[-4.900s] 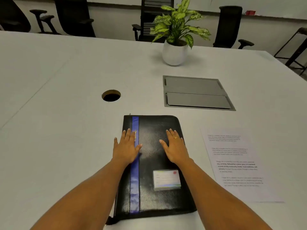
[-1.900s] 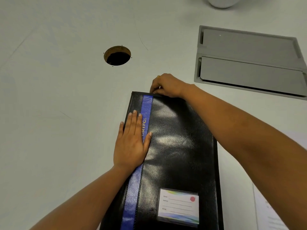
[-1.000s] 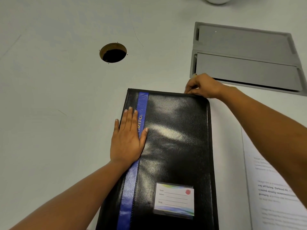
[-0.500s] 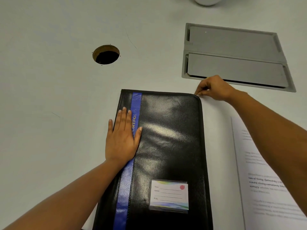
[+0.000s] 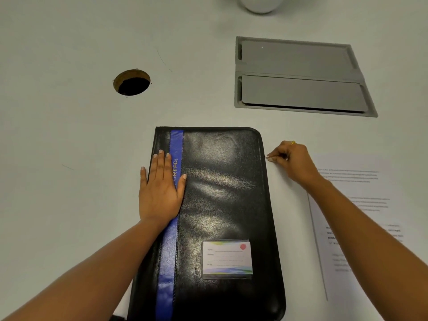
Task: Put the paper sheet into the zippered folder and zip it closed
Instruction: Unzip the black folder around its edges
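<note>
The white bench (image 5: 69,135) carries everything here. In front of you lies the zippered folder (image 5: 222,193), black, flat and with its cover down, its long side running away from you. A blue stripe (image 5: 171,251) runs along its left part. Behind the folder and to the right, a grey recessed panel (image 5: 298,75) with two flaps sits in the bench, apart from the folder.

The paper sheet (image 5: 356,176) is not in the folder. It lies flat on the bench to the right of it, with a strip of bare bench between them. Your right forearm crosses over the sheet and hides part of its printed text.

Your left hand (image 5: 162,188) rests flat on the left part of the folder, across the blue stripe, with the fingers (image 5: 165,163) straight and close together. Your right hand (image 5: 291,161) is at the right edge of the folder, near the far corner. Its fingers are curled and the fingertips (image 5: 269,158) pinch together at that edge, it seems on the zip pull, but the pull is too small to see clearly.

A round hole (image 5: 132,82) opens in the bench behind the folder to the left. The base of a white pot (image 5: 260,3) shows at the top edge of the view. A name label (image 5: 227,259) sits on the near part of the cover. A gold ring (image 5: 293,142) is on your right hand.
</note>
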`<act>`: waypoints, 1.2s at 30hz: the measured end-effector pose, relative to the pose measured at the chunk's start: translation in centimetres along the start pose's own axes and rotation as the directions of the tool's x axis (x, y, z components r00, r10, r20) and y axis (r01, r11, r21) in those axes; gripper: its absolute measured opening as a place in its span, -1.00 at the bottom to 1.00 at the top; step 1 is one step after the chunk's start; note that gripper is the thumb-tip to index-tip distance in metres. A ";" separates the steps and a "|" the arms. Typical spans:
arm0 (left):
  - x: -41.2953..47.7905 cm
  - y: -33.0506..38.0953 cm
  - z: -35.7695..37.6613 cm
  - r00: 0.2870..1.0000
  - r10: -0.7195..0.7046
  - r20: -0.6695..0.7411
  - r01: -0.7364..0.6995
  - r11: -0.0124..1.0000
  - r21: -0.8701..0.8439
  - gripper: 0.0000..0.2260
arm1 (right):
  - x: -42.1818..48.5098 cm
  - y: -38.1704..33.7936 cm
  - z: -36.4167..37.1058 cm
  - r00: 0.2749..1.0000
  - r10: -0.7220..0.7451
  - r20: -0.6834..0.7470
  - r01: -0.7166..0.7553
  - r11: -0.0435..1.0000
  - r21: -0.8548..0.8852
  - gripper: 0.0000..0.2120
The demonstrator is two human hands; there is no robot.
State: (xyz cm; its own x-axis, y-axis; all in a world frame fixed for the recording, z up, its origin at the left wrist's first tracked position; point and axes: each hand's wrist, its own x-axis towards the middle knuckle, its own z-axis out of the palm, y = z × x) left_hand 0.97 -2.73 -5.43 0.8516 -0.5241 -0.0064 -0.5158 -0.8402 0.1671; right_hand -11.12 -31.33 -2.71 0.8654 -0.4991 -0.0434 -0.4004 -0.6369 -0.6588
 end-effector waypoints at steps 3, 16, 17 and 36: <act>0.0 -0.1 0.1 1.000 0.007 -0.011 -0.007 1.000 0.000 -0.44 | -1.9 -0.2 1.0 0.997 0.046 -0.063 -0.045 0.999 0.029 -0.91; 0.2 0.0 -0.1 0.999 0.048 -0.014 -0.048 0.999 0.007 -0.43 | -5.7 -2.5 3.8 0.944 0.216 -0.249 -0.213 0.976 0.039 -0.85; 0.2 0.0 -0.2 0.999 0.052 -0.010 -0.051 0.999 0.014 -0.44 | -5.9 -2.7 4.1 0.934 0.231 -0.272 -0.228 0.973 0.044 -0.84; -0.5 8.3 0.5 0.905 0.207 0.373 -0.225 0.974 0.005 -0.33 | -5.9 -1.6 3.1 0.966 0.214 -0.146 -0.200 0.974 0.104 -0.86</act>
State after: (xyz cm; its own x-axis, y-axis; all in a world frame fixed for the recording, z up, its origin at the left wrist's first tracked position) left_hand -3.81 -9.46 -4.57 0.6290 -0.6996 -0.3390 -0.6944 -0.7017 0.1594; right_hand -14.69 -25.51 -3.78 0.7061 -0.7043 -0.0734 -0.5323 -0.4596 -0.7110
